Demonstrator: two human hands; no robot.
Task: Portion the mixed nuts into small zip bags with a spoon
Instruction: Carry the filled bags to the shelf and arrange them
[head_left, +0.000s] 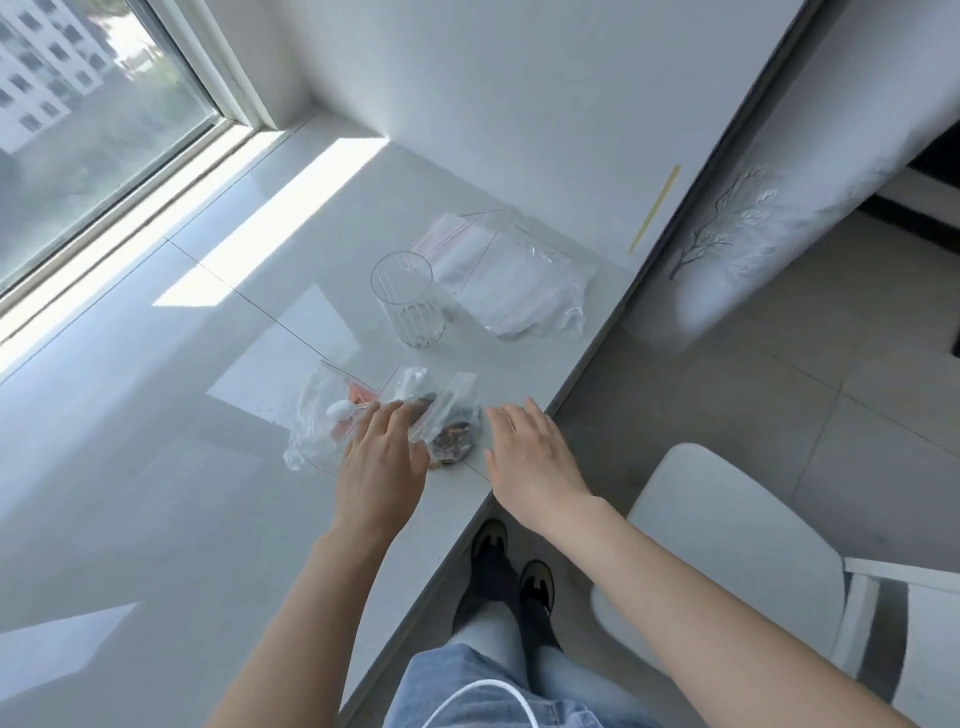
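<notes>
Hands reach over a white desk: the left hand rests straight fingers on a small zip bag of mixed nuts near the edge, the right hand hovers open beside it. A spoon lies in another bag; a clear glass and spare bags stand behind.

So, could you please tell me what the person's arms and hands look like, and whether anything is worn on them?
Both arms are bare from the hands back to the picture's lower edge: no sleeves in view. The left hand and right hand show no gloves, and no rings, watch or bracelet can be seen. Nails look short and unpainted, though they are small here.
</notes>
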